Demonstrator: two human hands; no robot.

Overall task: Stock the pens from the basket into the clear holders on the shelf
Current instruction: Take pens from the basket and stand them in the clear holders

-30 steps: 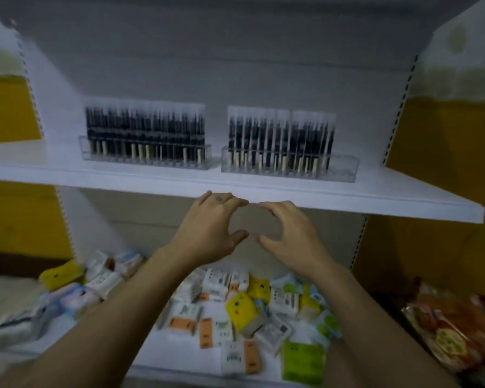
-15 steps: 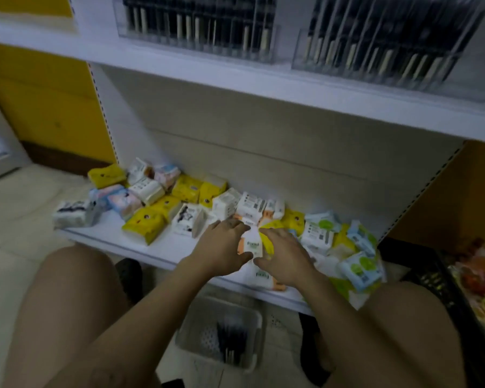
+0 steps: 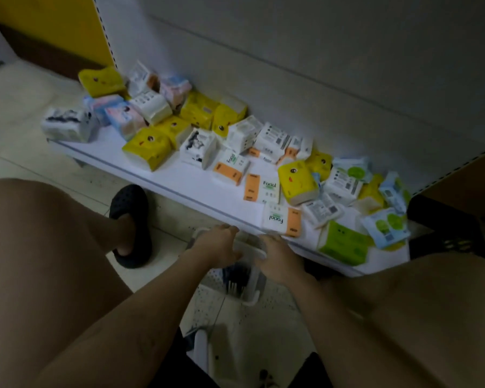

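White basket (image 3: 251,298) sits on the floor between the knees, under the front edge of the low shelf (image 3: 179,186). Dark pens (image 3: 235,278) lie inside it. Left hand (image 3: 216,245) and right hand (image 3: 280,259) are over the basket. The fingers are bent down and blurred, so I cannot tell if they grip. Tissue packs (image 3: 147,147) are on the shelf.

Low white shelf (image 3: 185,186), tissue packs (image 3: 147,147) scattered across it; basket (image 3: 251,298) on tiled floor (image 3: 20,102)

White basket (image 3: 252,298); dark pens (image 3: 235,275); yellow tissue packs (image 3: 146,147); black slipper (image 3: 132,219)
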